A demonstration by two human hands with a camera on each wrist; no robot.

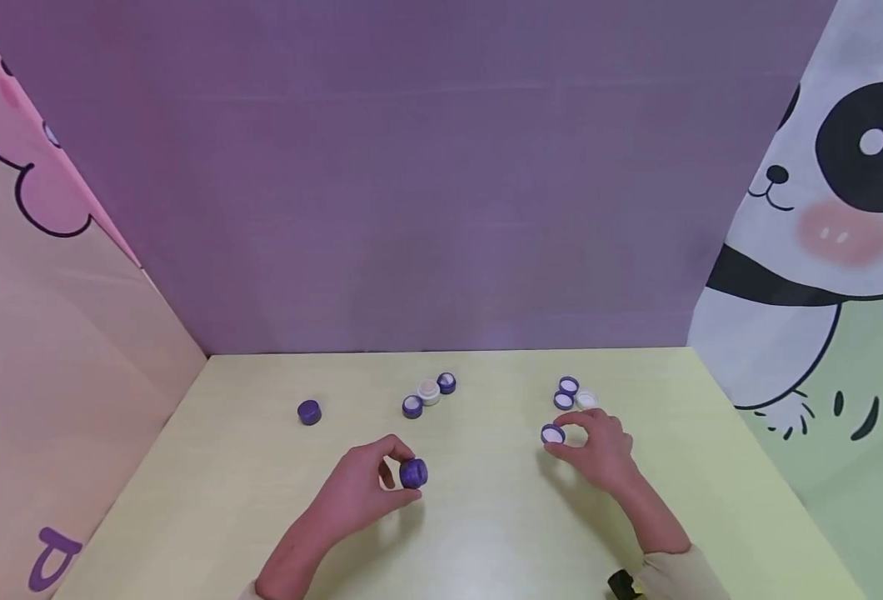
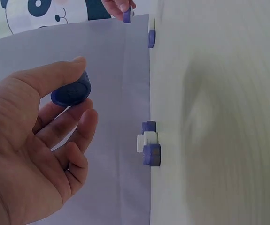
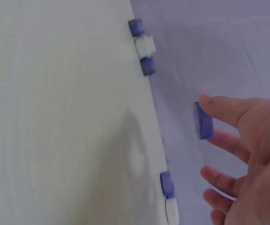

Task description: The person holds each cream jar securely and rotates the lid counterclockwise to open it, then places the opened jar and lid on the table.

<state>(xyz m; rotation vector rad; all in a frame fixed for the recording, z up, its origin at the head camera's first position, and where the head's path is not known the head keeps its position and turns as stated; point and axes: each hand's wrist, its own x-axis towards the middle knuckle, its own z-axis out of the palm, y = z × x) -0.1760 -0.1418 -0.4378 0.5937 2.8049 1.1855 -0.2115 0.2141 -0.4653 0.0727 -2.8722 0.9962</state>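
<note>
My left hand [image 1: 366, 487] pinches a small purple jar [image 1: 413, 473] between thumb and fingers, above the table and tilted on its side. In the left wrist view this jar [image 2: 72, 93] looks dark blue, its flat round end towards the camera. At the right, my right hand [image 1: 597, 450] pinches a purple jar lid [image 1: 552, 434] by its edge, its white inner face showing. The right wrist view has the lid [image 3: 204, 121] edge-on between thumb and fingertip, the other fingers spread loosely. Jar and lid are well apart.
Behind, a white jar [image 1: 429, 392] stands between two purple jars [image 1: 412, 407]. Beyond my right hand lie two purple lids [image 1: 564, 400] and a white lid [image 1: 586, 398]. Another purple jar [image 1: 309, 412] stands at the left. A purple wall [image 1: 441, 208] rises behind the table.
</note>
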